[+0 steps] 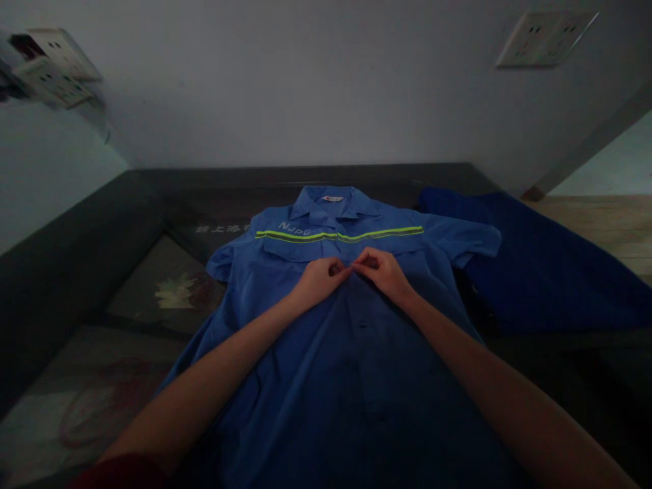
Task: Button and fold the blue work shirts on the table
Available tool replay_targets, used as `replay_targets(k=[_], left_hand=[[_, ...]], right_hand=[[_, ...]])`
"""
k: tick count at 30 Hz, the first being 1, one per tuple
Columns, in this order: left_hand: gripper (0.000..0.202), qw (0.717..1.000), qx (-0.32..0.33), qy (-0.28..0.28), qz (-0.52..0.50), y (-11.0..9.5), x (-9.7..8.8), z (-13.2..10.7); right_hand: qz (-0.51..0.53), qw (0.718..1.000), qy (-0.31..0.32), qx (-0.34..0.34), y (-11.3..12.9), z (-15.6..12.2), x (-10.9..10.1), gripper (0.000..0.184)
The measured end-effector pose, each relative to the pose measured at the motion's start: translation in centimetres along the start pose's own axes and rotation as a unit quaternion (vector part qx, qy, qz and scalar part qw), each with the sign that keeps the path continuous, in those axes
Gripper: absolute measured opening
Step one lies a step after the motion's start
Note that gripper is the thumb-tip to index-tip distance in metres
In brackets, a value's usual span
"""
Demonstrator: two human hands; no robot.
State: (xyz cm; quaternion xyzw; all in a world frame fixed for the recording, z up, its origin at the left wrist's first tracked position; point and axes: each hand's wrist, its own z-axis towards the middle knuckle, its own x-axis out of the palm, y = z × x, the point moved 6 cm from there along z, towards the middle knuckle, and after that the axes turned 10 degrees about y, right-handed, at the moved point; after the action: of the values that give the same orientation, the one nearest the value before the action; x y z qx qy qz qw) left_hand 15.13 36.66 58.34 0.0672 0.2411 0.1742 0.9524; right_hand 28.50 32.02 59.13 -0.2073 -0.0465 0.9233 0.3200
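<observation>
A blue short-sleeved work shirt point(290, 326) lies face up, its collar away from me. A yellow-green and grey stripe crosses its chest, with white "NJPG" lettering above. Both hands meet at the front placket just below the stripe. My left hand point(323, 277) pinches the shirt's front edge between thumb and fingers. Opposite it, my right hand point(382, 272) pinches the same spot, fingertips nearly touching the left ones. Whatever small part sits between the fingertips is hidden. Lower on the placket a buttonhole or button point(363, 326) shows faintly.
Darker blue cloth point(540, 265) is heaped to the right, partly by the shirt's sleeve. The dark table point(214, 197) meets a pale wall point(305, 88) at the back. Wall sockets point(547, 39) are at upper right, and more sockets point(53, 81) at upper left.
</observation>
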Motion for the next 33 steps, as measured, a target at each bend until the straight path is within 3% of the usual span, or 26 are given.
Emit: replay_targets(k=[9,14,18,30,33], left_hand=[[0.026,0.998,-0.007,-0.025,-0.056,0.8,0.3,0.2],[0.034,0.999,0.007,0.028,-0.036,0.6,0.6,0.5],[0.030,0.998,0.031,0.048,-0.042,0.0,0.4,0.6],[0.027,0.994,-0.006,0.032,0.106,-0.4,0.1,0.3],[0.021,0.986,0.001,0.004,0.165,-0.9,0.0,-0.1]], right_hand=[[0.013,1.000,0.001,0.005,-0.1,-0.2,0.2,0.031],[0.030,0.999,0.007,0.013,0.0,-0.2,0.1,0.031],[0.062,0.998,0.014,0.032,-0.2,-0.2,0.2,0.032],[0.081,0.995,-0.016,0.052,-0.6,-0.1,0.5,0.025],[0.107,0.992,-0.011,0.064,-0.6,0.0,0.5,0.025]])
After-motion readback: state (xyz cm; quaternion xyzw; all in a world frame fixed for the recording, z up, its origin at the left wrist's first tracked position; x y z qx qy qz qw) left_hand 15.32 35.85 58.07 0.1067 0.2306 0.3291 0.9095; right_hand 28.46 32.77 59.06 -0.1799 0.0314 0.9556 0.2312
